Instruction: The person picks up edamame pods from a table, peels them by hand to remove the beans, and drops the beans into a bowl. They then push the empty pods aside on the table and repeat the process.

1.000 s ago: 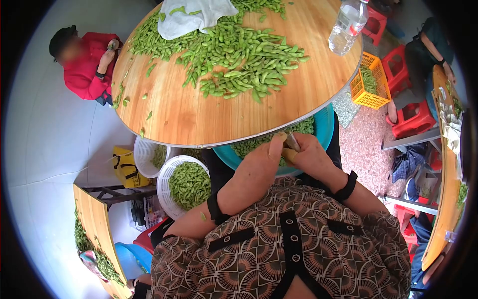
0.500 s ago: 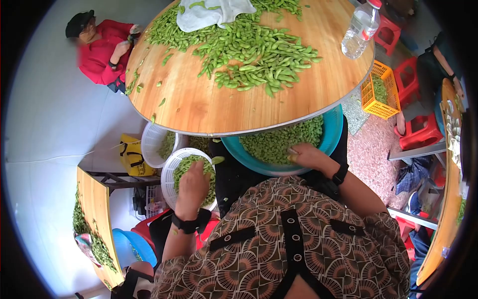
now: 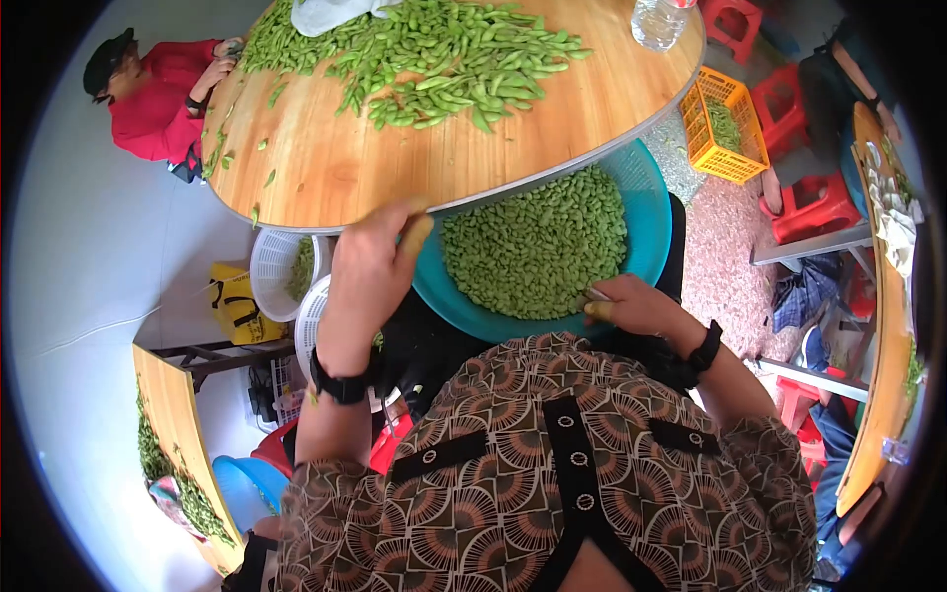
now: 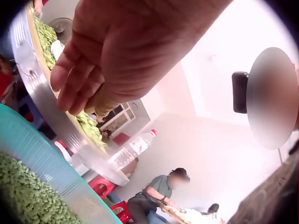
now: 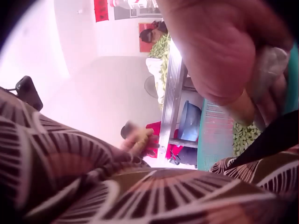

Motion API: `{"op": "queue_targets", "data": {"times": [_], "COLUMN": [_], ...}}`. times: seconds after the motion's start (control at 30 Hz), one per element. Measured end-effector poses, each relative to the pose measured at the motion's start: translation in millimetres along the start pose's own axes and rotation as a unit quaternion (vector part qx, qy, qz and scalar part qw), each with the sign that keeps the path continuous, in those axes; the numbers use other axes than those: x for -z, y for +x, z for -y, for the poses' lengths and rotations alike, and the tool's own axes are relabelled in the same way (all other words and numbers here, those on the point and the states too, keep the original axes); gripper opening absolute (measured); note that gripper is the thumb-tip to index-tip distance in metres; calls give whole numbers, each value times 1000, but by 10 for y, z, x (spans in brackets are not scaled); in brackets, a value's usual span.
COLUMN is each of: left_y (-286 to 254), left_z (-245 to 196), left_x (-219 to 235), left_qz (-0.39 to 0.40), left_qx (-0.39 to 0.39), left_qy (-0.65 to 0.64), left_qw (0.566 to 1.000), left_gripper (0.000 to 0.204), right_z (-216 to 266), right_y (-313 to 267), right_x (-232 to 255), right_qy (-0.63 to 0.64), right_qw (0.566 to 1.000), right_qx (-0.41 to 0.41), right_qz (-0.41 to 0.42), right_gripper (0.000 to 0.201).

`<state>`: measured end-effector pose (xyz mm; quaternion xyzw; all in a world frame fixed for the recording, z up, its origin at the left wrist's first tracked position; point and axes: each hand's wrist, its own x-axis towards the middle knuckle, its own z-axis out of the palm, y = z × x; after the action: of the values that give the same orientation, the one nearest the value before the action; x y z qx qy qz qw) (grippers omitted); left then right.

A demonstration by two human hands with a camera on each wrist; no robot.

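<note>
My left hand (image 3: 373, 271) reaches to the near edge of the round wooden table (image 3: 335, 168), its fingers loosely bent and holding nothing that shows. In the left wrist view its yellowish thumb (image 4: 101, 105) hangs beside the fingers, overlapping the table's metal rim. Green soybean pods (image 3: 454, 74) lie heaped on the tabletop. Below the edge, a teal basin (image 3: 646, 192) on the lap holds many shelled green beans (image 3: 538, 247). At the basin's near right rim my right hand (image 3: 636, 306) grips a small shiny tool (image 5: 272, 65), mostly covered by the fingers.
White baskets (image 3: 264, 271) stand at the left under the table, near a yellow bag (image 3: 240, 306). A bottle (image 3: 659, 25) and a white cloth (image 3: 335, 12) are on the tabletop. On the right are a yellow crate (image 3: 735, 166) and red stools (image 3: 824, 209). A person in red (image 3: 158, 94) sits left.
From beside my right hand over the basin, my left hand went to the white basket, with a pod near it, then up to the table edge. The right hand stayed at the basin.
</note>
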<state>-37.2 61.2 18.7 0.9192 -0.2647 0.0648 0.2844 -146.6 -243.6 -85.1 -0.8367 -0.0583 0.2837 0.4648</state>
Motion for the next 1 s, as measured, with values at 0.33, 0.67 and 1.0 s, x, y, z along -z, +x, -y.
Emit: {"op": "queue_targets", "data": {"times": [0.33,0.67,1.0], "left_y": [1510,1811,1994], "left_z": [154,241,-53], "left_x": [-151,-240,-455], "left_qz": [-46,68,75], "left_qx": [-113,-145,-61], "left_qy": [19,111,122], "left_qw": [992,981,988], "left_gripper": [20,13,16], "right_z": [648,1165,1304], "right_y": [-122,4,75], "right_x": [364,582,513], "right_qy": [214,457,446], "right_qw": [975,886,890], "right_qx": [-58,78,93], "right_qz": [0,-8,10], "right_gripper": [24,23,21]}}
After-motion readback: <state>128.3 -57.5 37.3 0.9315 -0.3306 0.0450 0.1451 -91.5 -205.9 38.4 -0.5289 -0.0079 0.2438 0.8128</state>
